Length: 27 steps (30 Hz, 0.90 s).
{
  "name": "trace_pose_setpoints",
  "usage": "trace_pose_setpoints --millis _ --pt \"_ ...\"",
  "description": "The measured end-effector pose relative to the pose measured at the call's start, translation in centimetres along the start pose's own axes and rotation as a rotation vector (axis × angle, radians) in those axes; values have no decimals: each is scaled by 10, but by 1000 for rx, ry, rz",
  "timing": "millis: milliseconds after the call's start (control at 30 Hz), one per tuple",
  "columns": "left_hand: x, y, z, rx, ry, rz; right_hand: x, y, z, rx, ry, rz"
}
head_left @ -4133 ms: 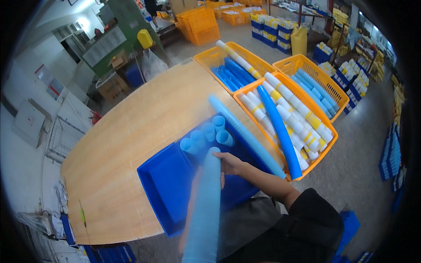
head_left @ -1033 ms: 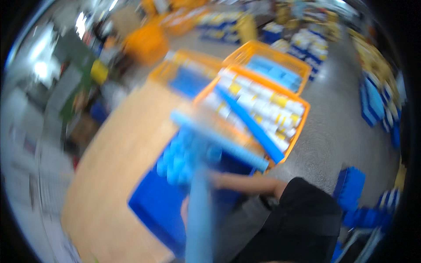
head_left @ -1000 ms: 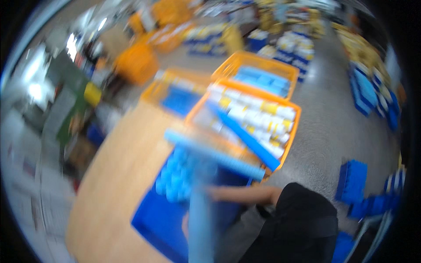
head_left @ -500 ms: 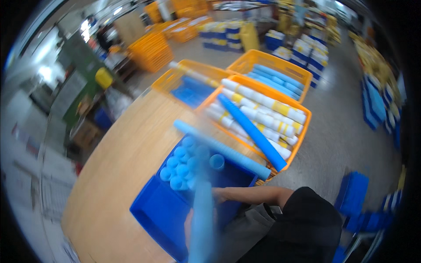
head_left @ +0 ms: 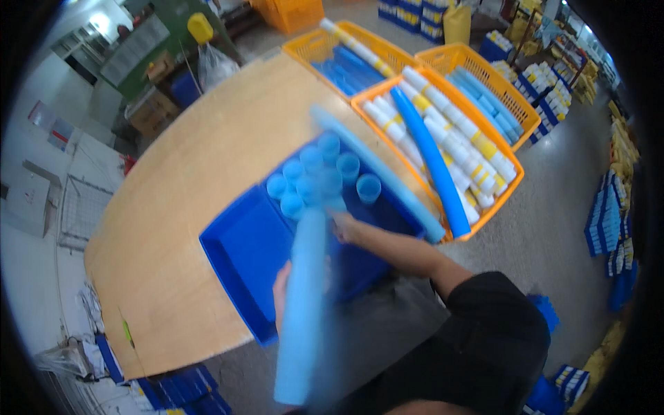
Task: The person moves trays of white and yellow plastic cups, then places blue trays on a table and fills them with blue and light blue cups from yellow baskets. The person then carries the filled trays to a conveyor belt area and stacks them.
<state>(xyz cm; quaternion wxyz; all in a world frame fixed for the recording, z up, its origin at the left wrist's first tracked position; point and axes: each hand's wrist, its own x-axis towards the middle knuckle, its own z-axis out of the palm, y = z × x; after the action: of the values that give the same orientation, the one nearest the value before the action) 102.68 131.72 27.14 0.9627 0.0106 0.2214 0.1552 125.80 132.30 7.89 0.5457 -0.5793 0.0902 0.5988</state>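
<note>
A long stack of nested light blue cups (head_left: 301,311) slants in front of me, and my left hand (head_left: 281,294) is closed round its left side. My right hand (head_left: 343,227) is beside the stack's far end with its fingers curled; blur and the stack hide what they hold. Beyond the hands is a deep blue bin (head_left: 243,252) with a divider. Several light blue cups (head_left: 292,205) stand mouth up in its far part, one cup (head_left: 368,187) a little apart on the right. Another long light blue cup stack (head_left: 387,173) lies along the bin's far right edge.
The bin rests on a rounded wooden table (head_left: 166,228). At its far right, an orange crate (head_left: 512,187) holds white and yellow rolls with a blue tube (head_left: 432,159) on top. Two more orange crates (head_left: 294,48) (head_left: 529,121) stand behind it.
The view has shifted, so the table and crates sit differently in the picture. The held stack stays over the bin's near side, my left hand still round it, my right hand near its far end.
</note>
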Motion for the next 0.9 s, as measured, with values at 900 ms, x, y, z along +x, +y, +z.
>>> trace_pose_setpoints --millis 900 --pt "13 1 -4 -58 40 21 -45 -9 18 219 -429 -29"
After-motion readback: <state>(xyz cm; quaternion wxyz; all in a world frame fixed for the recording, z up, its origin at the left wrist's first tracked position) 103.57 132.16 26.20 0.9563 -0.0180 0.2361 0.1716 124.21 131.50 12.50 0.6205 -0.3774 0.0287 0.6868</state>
